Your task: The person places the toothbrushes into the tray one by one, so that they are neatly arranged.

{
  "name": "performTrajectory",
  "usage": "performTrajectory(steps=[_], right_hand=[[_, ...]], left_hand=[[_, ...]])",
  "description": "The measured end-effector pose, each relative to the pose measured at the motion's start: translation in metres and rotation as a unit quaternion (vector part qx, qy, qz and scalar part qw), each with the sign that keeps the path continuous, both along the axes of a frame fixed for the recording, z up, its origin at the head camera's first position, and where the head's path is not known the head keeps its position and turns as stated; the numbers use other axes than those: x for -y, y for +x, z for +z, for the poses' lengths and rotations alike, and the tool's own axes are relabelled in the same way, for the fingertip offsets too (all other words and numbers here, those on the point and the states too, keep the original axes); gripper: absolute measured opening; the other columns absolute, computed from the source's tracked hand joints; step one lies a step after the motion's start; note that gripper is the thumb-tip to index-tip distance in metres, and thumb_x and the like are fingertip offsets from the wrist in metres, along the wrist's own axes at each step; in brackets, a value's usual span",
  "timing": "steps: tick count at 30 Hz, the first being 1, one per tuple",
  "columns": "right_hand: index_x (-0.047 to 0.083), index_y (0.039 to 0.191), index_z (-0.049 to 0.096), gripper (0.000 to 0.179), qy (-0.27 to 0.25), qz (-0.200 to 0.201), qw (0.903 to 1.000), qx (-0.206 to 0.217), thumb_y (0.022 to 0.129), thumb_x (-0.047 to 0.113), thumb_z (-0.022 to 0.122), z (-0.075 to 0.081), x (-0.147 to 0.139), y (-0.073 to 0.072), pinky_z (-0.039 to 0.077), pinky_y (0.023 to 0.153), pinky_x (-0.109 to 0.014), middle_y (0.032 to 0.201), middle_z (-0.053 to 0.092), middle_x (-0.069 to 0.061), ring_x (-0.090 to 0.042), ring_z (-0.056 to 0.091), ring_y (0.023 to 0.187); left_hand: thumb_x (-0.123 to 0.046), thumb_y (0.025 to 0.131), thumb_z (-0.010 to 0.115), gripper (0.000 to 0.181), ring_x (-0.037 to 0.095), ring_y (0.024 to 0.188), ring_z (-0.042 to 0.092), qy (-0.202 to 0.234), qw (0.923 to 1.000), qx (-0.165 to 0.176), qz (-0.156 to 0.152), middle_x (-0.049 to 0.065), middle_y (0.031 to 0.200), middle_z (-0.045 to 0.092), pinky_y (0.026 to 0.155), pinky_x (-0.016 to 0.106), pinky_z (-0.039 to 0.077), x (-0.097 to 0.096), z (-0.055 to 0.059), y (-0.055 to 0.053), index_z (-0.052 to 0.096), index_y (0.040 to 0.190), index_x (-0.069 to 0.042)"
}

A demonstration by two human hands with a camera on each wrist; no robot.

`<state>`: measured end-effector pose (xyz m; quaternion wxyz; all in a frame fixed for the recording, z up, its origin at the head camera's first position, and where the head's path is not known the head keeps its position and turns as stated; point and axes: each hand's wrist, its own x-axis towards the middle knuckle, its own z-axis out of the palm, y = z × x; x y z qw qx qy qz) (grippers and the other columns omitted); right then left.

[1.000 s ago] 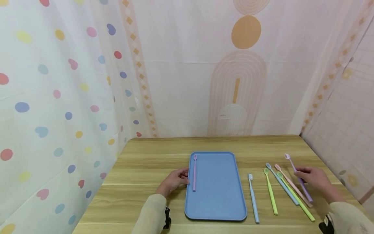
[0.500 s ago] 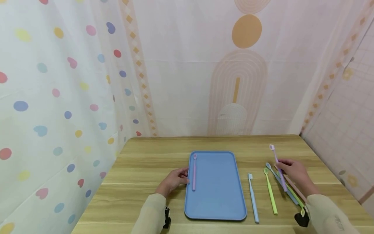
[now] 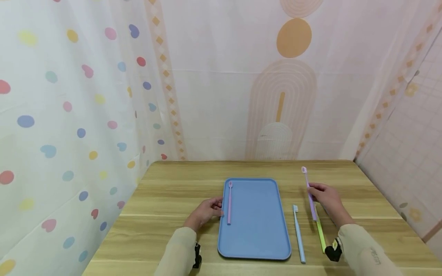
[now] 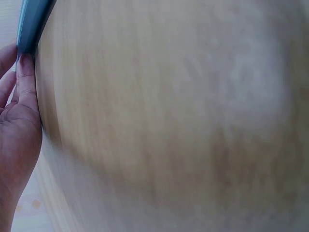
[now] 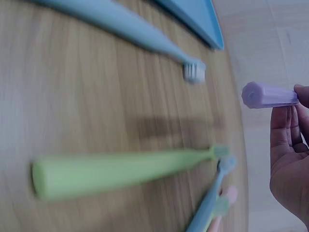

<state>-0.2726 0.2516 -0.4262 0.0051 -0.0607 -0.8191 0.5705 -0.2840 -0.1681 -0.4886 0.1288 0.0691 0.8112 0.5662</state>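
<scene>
My right hand pinches a purple toothbrush by the handle, raised over the table with its head pointing to the back. In the right wrist view the toothbrush's handle end juts out from the fingers. My left hand holds the left rim of a blue tray, thumb and fingers at its edge. One pinkish-purple toothbrush lies lengthwise along the tray's left side. Right of the tray lie a light blue toothbrush and a green toothbrush, the green one partly behind the held toothbrush.
In the right wrist view another blue toothbrush and a pink toothbrush head show beyond the green one; my right arm hides them in the head view. The wooden table backs onto a patterned curtain.
My right hand has carried the purple toothbrush leftward, from over the group at the right toward the tray. My left hand has stayed at the tray's rim.
</scene>
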Motion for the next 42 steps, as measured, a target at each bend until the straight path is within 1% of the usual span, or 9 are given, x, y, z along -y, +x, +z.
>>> performTrajectory(steps=[5,9,14,18,21,22,28,35,42], right_hand=[[-0.012,0.134,0.053,0.047,-0.017,-0.008,0.9998,0.004,0.098,0.018,0.059,0.002,0.017,-0.004,0.053,0.072,-0.023,0.106,0.069,-0.012,-0.006,0.062,0.080],[-0.011,0.135,0.053,0.045,-0.041,-0.010,0.9990,0.011,0.099,0.017,0.059,0.002,0.032,-0.007,0.053,0.074,-0.024,0.111,0.065,-0.016,-0.009,0.062,0.083],[-0.009,0.133,0.055,0.043,-0.065,-0.023,0.9975,0.014,0.098,0.015,0.059,0.000,0.052,-0.013,0.053,0.073,-0.023,0.115,0.064,-0.023,-0.006,0.062,0.079],[-0.011,0.129,0.058,0.040,-0.086,-0.033,0.9957,0.006,0.096,0.011,0.059,0.000,0.072,-0.019,0.052,0.069,-0.022,0.097,0.069,-0.013,-0.005,0.061,0.074],[-0.013,0.126,0.060,0.038,-0.105,-0.042,0.9936,0.001,0.095,0.008,0.060,-0.003,0.087,-0.021,0.052,0.067,-0.021,0.088,0.067,-0.006,-0.006,0.060,0.071],[-0.013,0.125,0.060,0.037,-0.109,-0.042,0.9931,-0.001,0.095,0.008,0.059,-0.004,0.092,-0.021,0.052,0.066,-0.021,0.088,0.067,-0.007,-0.006,0.059,0.072],[-0.012,0.122,0.062,0.034,-0.099,-0.052,0.9937,0.003,0.094,0.008,0.059,-0.010,0.115,-0.017,0.050,0.064,-0.021,0.091,0.065,-0.012,-0.009,0.057,0.071],[-0.009,0.121,0.065,0.033,-0.096,-0.046,0.9943,0.003,0.094,0.009,0.061,-0.018,0.137,-0.017,0.050,0.063,-0.023,0.093,0.067,-0.014,-0.010,0.058,0.070],[-0.003,0.122,0.067,0.032,-0.078,-0.035,0.9962,0.016,0.095,0.013,0.061,-0.025,0.155,-0.017,0.055,0.073,-0.034,0.105,0.067,-0.017,-0.020,0.063,0.084]], left_hand=[[0.006,0.085,0.071,0.059,0.023,0.097,0.053,-0.004,1.0000,-0.004,-0.002,0.012,0.110,0.057,0.086,0.034,0.048,0.000,0.000,0.000,0.050,0.140,0.007],[0.005,0.085,0.072,0.059,0.023,0.097,0.053,-0.009,0.9999,-0.007,-0.002,0.012,0.110,0.057,0.086,0.035,0.047,0.000,0.002,0.001,0.050,0.140,0.007],[0.005,0.086,0.071,0.059,0.024,0.098,0.053,-0.007,1.0000,-0.005,-0.004,0.012,0.112,0.057,0.088,0.036,0.047,0.000,0.006,0.001,0.050,0.141,0.005],[0.005,0.086,0.071,0.059,0.024,0.098,0.053,-0.011,0.9999,-0.008,-0.001,0.013,0.112,0.057,0.088,0.037,0.047,0.002,0.007,0.000,0.050,0.141,0.005],[0.005,0.086,0.071,0.059,0.024,0.098,0.053,-0.008,1.0000,-0.004,-0.001,0.013,0.112,0.058,0.089,0.037,0.047,0.002,0.005,0.000,0.050,0.141,0.005],[0.004,0.086,0.071,0.059,0.024,0.098,0.053,-0.007,1.0000,-0.006,-0.004,0.013,0.111,0.058,0.088,0.036,0.048,0.002,0.005,0.001,0.050,0.141,0.006],[0.002,0.087,0.072,0.059,0.023,0.096,0.054,-0.003,0.9993,-0.026,-0.026,0.012,0.108,0.057,0.085,0.031,0.048,0.004,0.006,0.004,0.048,0.141,0.009],[0.005,0.086,0.072,0.060,0.024,0.098,0.053,-0.008,0.9999,-0.007,-0.002,0.012,0.110,0.057,0.086,0.035,0.047,0.001,0.009,0.004,0.049,0.141,0.006],[0.004,0.086,0.072,0.059,0.023,0.096,0.053,-0.018,0.9998,-0.001,-0.002,0.011,0.109,0.057,0.087,0.035,0.047,0.000,0.009,0.004,0.051,0.141,0.004]])
